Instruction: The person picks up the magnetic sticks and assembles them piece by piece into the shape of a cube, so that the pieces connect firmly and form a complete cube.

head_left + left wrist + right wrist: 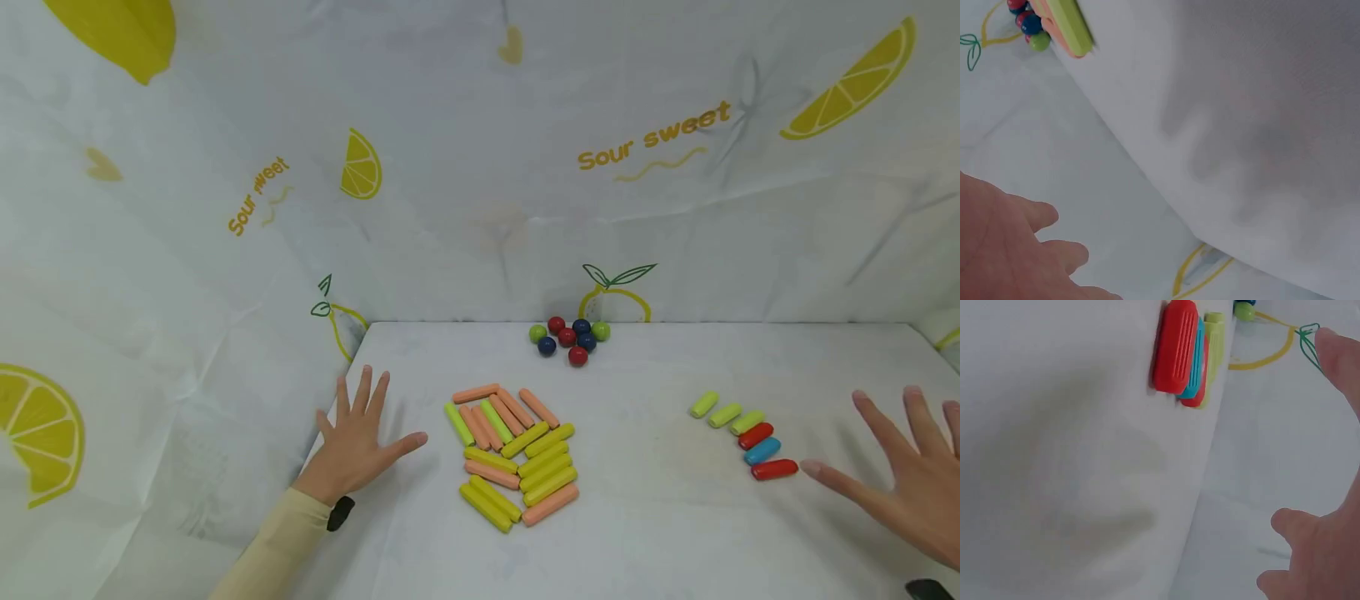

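My left hand [356, 450] hovers over the table's left side with fingers spread, holding nothing. To its right lies a group of ridged sticks: peach ones [551, 504], olive-yellow ones [483, 507] and light green ones [459, 425]. On the far right my right hand [918, 487] is also spread and holds nothing. Its thumb points towards a row of short ridged pieces: a red one [775, 470], a blue one [762, 451], another red one [755, 435] and several light green ones [724, 415]. Shadows under both hands show in the wrist views.
At the table's back edge sits a cluster of small balls, with red [577, 357], dark blue [547, 345] and green [601, 332] among them. A white cloth [480, 208] with lemon prints hangs behind and beside the white table [645, 533].
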{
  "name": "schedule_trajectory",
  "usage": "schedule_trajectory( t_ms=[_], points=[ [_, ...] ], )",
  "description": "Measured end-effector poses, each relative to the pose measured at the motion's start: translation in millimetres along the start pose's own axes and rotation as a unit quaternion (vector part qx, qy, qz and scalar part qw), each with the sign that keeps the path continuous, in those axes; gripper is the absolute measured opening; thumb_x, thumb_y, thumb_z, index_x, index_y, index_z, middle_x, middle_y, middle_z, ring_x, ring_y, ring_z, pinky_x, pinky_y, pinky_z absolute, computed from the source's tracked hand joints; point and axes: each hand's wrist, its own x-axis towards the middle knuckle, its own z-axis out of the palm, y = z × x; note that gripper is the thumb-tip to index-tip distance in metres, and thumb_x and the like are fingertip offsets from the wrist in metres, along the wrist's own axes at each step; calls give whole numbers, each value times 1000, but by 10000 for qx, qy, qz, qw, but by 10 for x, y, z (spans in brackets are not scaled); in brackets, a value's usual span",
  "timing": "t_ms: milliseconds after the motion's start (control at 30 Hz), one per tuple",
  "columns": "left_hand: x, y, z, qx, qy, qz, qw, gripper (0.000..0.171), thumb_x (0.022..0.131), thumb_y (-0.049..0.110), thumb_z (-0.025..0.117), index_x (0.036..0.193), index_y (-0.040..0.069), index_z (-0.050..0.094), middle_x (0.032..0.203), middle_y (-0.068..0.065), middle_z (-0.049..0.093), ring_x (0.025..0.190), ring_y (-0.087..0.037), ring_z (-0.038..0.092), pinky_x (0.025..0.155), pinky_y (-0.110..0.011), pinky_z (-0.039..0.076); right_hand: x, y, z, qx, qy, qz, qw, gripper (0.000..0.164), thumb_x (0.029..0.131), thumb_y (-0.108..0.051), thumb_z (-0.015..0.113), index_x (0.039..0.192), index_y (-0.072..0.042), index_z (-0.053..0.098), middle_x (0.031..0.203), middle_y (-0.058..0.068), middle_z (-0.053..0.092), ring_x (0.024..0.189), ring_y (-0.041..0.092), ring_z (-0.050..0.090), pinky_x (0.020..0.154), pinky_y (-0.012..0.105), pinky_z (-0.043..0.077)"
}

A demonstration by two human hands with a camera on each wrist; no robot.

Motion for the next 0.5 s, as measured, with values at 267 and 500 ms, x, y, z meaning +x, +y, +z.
schedule_trajectory(
  t_ms=[267,500],
  points=[
    [139,54,139,-425,-28,536,9977,113,95,80,61,176,21,8,185,-4,-3,169,-45,-9,129,-77,10,389,-306,-131,437,-7,-1198,9918,109,100,-69,62,170,1,15,170,44,4,155,69,4,115,90,14],
    [302,180,230,-107,332,1692,9850,52,100,26,81,148,17,65,156,-3,62,145,-26,60,116,-45,54,886,-928,-187,1385,-804,-1918,9683,90,104,-58,65,166,-1,34,161,40,40,135,64,49,103,82,43]
  ],
)
